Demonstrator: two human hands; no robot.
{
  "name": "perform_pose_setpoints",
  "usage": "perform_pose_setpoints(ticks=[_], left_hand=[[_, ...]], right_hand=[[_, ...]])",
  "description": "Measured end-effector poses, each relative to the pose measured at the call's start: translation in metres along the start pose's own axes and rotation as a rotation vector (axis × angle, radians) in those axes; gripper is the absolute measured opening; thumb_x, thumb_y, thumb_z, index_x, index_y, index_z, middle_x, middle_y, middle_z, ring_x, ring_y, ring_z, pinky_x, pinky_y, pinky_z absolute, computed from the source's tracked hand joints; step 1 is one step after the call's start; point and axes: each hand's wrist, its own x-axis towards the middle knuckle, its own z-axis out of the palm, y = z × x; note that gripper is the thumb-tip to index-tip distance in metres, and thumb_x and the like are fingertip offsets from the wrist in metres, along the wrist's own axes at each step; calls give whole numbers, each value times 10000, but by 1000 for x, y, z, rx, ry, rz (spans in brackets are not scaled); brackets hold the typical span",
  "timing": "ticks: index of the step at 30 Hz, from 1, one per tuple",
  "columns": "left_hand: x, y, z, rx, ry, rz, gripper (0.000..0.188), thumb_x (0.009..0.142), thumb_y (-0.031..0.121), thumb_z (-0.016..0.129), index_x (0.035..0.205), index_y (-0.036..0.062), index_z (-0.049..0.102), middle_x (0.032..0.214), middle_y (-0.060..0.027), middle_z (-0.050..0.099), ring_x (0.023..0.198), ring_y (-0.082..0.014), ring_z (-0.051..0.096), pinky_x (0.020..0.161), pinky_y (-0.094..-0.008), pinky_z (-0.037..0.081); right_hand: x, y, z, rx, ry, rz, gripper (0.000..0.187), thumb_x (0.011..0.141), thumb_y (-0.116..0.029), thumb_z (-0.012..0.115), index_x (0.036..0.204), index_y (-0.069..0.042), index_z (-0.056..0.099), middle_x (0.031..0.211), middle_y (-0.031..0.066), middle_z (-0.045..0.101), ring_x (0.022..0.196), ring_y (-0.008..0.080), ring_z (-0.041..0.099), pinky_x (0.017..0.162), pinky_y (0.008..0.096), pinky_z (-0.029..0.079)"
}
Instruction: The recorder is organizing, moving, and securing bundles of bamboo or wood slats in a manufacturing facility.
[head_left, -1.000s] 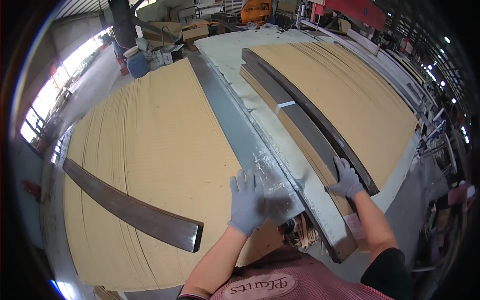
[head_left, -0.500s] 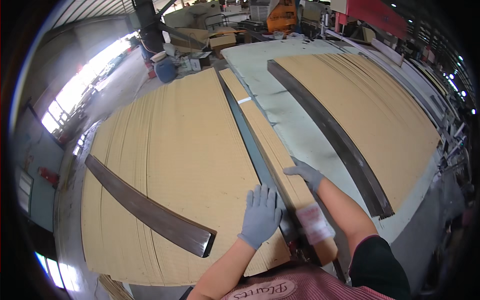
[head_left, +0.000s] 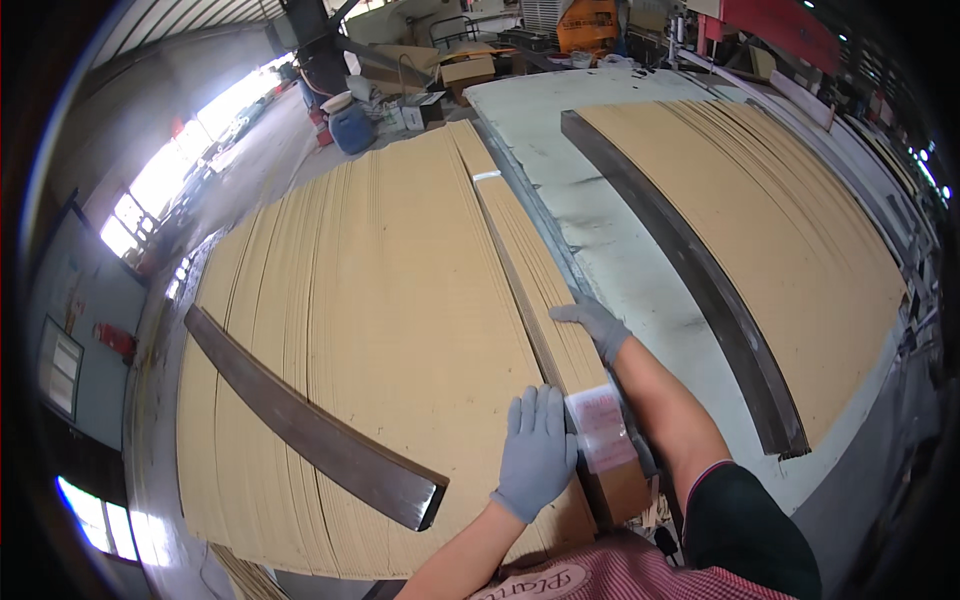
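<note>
My left hand [head_left: 537, 455], in a grey glove, lies flat with fingers stretched out on the right edge of a wide stack of tan cardboard sheets [head_left: 400, 270]. To its right, my gloved right hand [head_left: 597, 325] grips a long, narrow bundle of cardboard strips [head_left: 535, 265] from its right side. The thumb reaches over the top; the other fingers are mostly hidden. A white band [head_left: 487, 176] crosses the bundle's far part, and a white and pink label under clear tape [head_left: 603, 430] covers its near part. The bundle lies along the stack's right edge, a narrow dark gap between them.
A dark metal bar [head_left: 310, 420] lies across the left stack. Beyond a pale green tabletop [head_left: 610, 220], another dark bar [head_left: 690, 270] runs along the left edge of a second cardboard stack [head_left: 790, 240]. A blue drum [head_left: 351, 130] and boxes [head_left: 467, 72] stand behind.
The bundle has moved left toward the large stack with my right hand on it, and the wide gap between them has narrowed. My left hand stays flat at the stack's edge.
</note>
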Motion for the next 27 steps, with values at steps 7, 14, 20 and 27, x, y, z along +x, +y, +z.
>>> perform_pose_setpoints(ticks=[7,14,20,27], left_hand=[[2,6,-3,-28,-7,-4,580,807,185,517,1261,-134,352,1282,-308,408,1233,-473,344,1054,-539,234],[1,-2,4,6,-22,17,555,824,186,510,1273,-108,367,1281,-307,413,1229,-473,354,1055,-543,228],[0,3,-2,-2,-46,37,605,851,341,561,1269,-67,402,1278,-317,415,1224,-477,359,1043,-555,234],[3,8,2,29,-89,-1,663,826,387,595,1263,-74,405,1283,-332,403,1209,-495,361,1033,-554,240]], right_hand=[[-9,9,-17,-18,21,-47,612,759,-133,667,1305,6,430,1190,136,562,1042,213,574,879,322,471],[18,14,-10,-309,33,-30,709,761,-227,688,1348,16,373,1237,163,544,1123,251,531,965,325,403],[20,27,-6,-687,147,-89,920,747,-366,698,1411,53,217,1335,238,448,1247,320,434,1035,339,327],[27,45,-12,-758,138,-72,1008,754,-414,679,1428,68,104,1394,276,353,1330,332,323,1075,344,272]])
